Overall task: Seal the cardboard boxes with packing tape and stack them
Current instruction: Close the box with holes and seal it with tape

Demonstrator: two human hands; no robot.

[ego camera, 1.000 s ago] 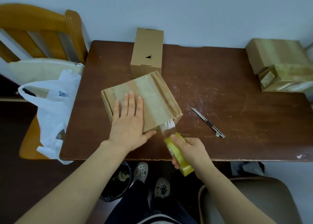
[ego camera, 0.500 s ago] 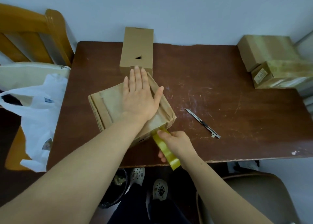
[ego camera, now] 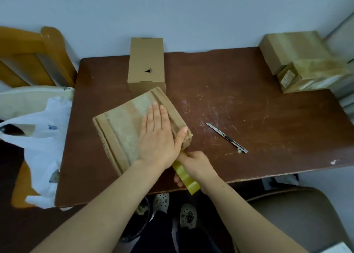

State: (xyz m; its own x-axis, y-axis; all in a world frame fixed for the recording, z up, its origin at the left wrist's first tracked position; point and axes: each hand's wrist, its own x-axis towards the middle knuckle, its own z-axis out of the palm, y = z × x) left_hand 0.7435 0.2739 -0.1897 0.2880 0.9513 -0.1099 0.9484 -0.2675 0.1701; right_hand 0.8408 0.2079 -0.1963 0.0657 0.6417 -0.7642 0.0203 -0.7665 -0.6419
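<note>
The left hand (ego camera: 160,137) hides where the tape roll (ego camera: 186,177) meets the box (ego camera: 122,130).

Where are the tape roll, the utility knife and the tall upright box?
tape roll (ego camera: 186,178), head view, on its yellow outer side
utility knife (ego camera: 229,138), head view, on the dark handle
tall upright box (ego camera: 146,61), head view, on its front face

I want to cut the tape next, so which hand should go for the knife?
Right. The right hand holds the tape roll nearest the knife; the left hand is pressed flat on the box.
</note>
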